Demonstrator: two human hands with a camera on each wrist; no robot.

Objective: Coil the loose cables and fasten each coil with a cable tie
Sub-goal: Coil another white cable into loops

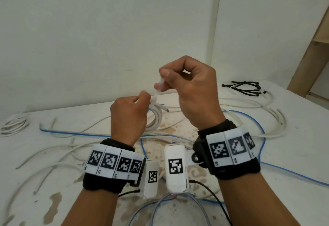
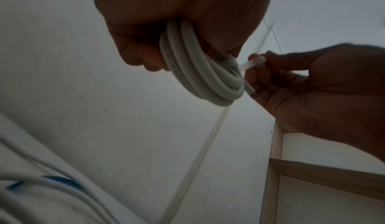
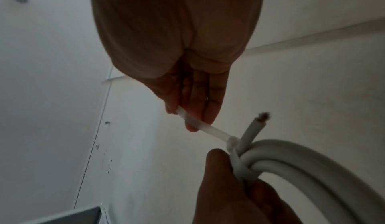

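Observation:
My left hand (image 1: 131, 111) grips a small coil of thick white cable (image 1: 156, 119) (image 2: 198, 72) (image 3: 291, 158), held above the table. A white cable tie (image 1: 157, 92) (image 3: 208, 128) is looped round the coil, its head (image 3: 232, 141) snug against the strands. My right hand (image 1: 187, 87) (image 3: 187, 95), above and to the right, pinches the tie's tail (image 2: 253, 62) between thumb and fingers. The cable's cut end (image 3: 263, 117) sticks up beside the tie head.
Loose white cables (image 1: 62, 154) and a thin blue cable (image 1: 249, 117) sprawl over the stained white table (image 1: 293, 145). A white coil (image 1: 14, 124) lies at the far left, a bundle of black ties (image 1: 245, 87) at the back right. Walls stand close behind.

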